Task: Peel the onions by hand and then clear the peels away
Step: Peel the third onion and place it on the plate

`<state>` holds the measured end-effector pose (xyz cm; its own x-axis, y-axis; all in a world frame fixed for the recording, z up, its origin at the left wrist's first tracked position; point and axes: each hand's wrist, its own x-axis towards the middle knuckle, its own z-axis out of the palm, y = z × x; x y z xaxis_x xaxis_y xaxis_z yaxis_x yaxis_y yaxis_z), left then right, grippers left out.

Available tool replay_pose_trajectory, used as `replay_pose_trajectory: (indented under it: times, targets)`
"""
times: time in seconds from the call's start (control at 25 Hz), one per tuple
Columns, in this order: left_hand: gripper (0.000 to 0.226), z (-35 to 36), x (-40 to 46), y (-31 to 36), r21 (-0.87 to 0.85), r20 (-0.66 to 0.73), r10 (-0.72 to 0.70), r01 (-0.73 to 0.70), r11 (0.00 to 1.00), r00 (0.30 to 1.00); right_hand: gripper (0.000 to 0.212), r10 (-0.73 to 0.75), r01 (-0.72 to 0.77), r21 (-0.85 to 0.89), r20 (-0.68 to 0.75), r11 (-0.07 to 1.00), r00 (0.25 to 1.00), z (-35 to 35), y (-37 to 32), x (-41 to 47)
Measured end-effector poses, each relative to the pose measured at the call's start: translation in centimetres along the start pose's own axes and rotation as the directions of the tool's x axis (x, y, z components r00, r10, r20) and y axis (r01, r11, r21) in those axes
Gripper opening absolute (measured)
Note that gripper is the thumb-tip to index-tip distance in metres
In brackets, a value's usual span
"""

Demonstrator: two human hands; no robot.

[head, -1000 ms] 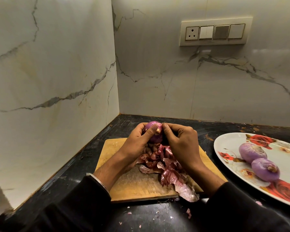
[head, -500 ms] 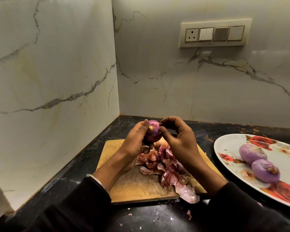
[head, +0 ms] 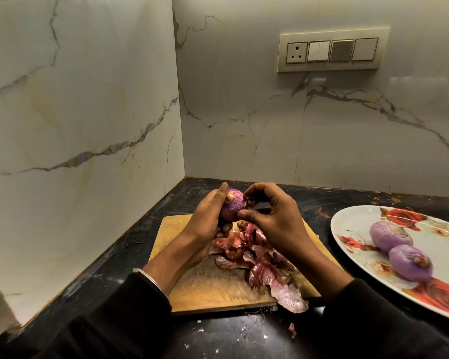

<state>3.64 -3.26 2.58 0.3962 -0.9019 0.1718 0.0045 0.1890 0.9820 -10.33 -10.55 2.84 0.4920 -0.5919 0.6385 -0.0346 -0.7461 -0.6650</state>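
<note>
My left hand grips a purple onion from the left, holding it up above the wooden cutting board. My right hand is at the onion's right side, its curled fingertips and thumb touching the skin there. A heap of reddish onion peels lies on the board under both hands and spills over its front right edge. Two peeled onions rest on the flowered white plate at the right.
The black countertop ends at marble walls on the left and behind, forming a corner. Small peel scraps are scattered on the counter in front of the board. A switch panel is on the back wall.
Both hands have lifted the onion higher above the board. The left hand has turned it, and the right hand's fingers have shifted around its right side.
</note>
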Motion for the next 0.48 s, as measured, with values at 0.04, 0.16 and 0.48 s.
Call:
replay_pose_trajectory:
  times: [0.04,0.16,0.48]
  targets:
    - [0.05,0.05,-0.07,0.02,-0.006,-0.001,0.0,0.0,1.0,1.0,0.033,0.011,-0.011,0.01,0.005,1.0,1.0,-0.11,0.03,0.05]
    - [0.048,0.05,-0.14,0.0,0.024,-0.012,0.014,-0.013,1.0,1.0,0.023,0.044,-0.044,0.069,0.008,0.997,0.999,-0.37,0.13,0.22]
    - [0.042,0.13,-0.25,0.01,0.041,0.028,-0.001,0.0,0.999,1.0,0.016,0.082,-0.082,0.125,0.008,0.989,0.997,-0.51,0.33,0.36]
